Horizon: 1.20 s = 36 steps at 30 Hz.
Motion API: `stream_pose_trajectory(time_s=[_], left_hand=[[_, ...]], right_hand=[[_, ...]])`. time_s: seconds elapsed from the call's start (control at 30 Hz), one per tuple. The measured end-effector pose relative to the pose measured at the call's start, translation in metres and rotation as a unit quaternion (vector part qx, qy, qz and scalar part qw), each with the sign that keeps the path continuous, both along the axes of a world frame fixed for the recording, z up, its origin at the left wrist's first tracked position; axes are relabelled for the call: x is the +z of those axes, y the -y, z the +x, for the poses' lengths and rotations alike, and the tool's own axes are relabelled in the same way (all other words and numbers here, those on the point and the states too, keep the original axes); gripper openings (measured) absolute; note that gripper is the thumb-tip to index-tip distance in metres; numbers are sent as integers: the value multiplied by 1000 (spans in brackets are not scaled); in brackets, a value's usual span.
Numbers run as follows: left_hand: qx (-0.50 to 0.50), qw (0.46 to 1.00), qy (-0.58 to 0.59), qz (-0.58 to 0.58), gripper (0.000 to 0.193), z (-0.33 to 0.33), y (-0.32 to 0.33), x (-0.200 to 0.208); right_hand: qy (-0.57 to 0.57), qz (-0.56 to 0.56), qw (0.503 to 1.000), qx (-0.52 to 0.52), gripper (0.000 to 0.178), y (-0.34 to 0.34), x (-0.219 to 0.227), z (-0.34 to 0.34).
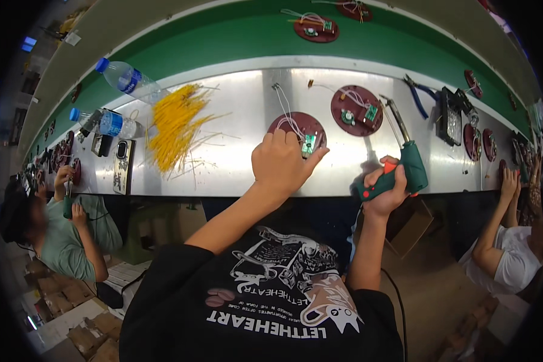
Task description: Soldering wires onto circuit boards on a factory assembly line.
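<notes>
My left hand (279, 161) lies over a round maroon disc (313, 125) on the metal bench, fingers curled on it and thumb stretched along its right side. The fingertips are hidden beneath the hand. On that disc sits a small green circuit board (309, 142), close to the thumb. White wires (288, 111) run from the disc toward the back of the bench. In my right hand (388, 192) is a green soldering gun (412, 165) with an orange-red trigger; its tip points up and away, near a second maroon disc (358, 128), apart from the disc under my left hand.
Yellow wires or sleeves (176, 128) lie heaped at left, beside water bottles (127, 78) and a phone (124, 166). Blue-handled pliers (417, 96) and a black holder (450, 117) stand right. More discs sit on the green strip (235, 49). Co-workers sit at both sides.
</notes>
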<state>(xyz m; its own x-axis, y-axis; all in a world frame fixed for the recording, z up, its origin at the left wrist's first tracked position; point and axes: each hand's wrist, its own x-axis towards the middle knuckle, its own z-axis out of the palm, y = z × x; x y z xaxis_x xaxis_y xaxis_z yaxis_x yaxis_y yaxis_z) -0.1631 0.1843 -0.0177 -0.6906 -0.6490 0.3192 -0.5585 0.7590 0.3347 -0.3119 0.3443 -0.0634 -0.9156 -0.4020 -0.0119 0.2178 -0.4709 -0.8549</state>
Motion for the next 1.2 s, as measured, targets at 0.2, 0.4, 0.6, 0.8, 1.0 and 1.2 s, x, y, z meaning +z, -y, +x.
stream_pose_trajectory(time_s=[0.2,0.4,0.6,0.8,1.0,1.2], left_hand=[[-114,985,-123,36,29,17,-4,15],[-225,968,-110,29,26,33,37,-1],[-226,961,-153,50,17,30,40,-15],[-255,946,-198,9,9,23,42,-32],[-262,940,-218,-27,8,18,44,-42],[-258,946,-197,-17,13,20,44,-40]], right_hand=[[-97,13,995,4,35,-26,3,20],[-202,127,968,79,36,-56,36,65],[-227,168,944,169,38,-58,44,82],[-205,214,940,170,35,-54,48,95],[-174,252,939,154,31,-51,49,99],[-179,267,936,143,30,-47,48,99]])
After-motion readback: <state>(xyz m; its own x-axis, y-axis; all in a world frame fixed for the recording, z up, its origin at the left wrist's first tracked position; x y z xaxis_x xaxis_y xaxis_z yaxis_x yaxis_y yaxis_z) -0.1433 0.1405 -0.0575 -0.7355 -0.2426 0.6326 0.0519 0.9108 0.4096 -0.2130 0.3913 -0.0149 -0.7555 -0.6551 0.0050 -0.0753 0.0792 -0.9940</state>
